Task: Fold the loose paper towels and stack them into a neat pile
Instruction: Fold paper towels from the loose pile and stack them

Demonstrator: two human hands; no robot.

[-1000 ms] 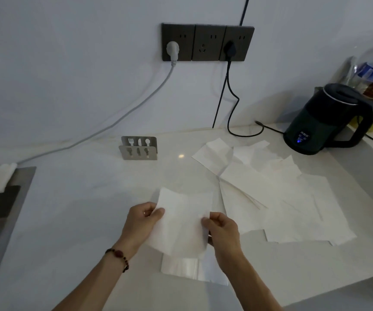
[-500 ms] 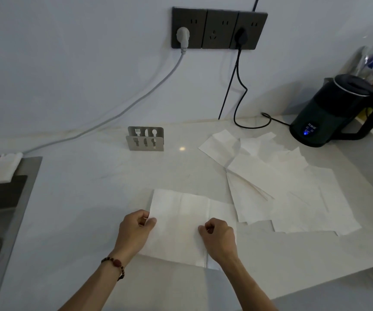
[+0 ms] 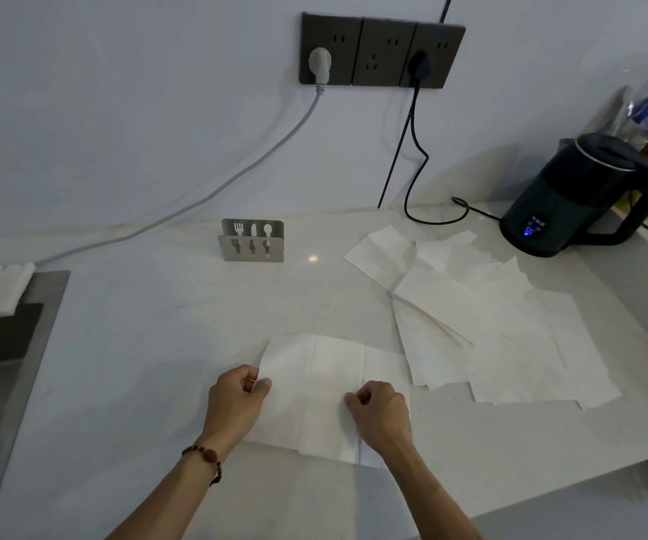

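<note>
A: My left hand (image 3: 236,399) pinches the paper towel (image 3: 314,395) lying flat on the near surface (image 3: 139,344); right hand (image 3: 383,409) pinches it too.

B: Risk?

A: Uneven pull could skew the fold, I think.

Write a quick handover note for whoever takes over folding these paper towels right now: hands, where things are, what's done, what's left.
Left hand pinches the left edge of the white paper towel lying flat on the pale marble counter.
Right hand pinches it near the right side.
Loose white towels lie scattered to the right, near the dark kettle.
Done: one towel laid out; another sheet shows underneath it.
Left: fold it, then fold and stack the rest.
</note>
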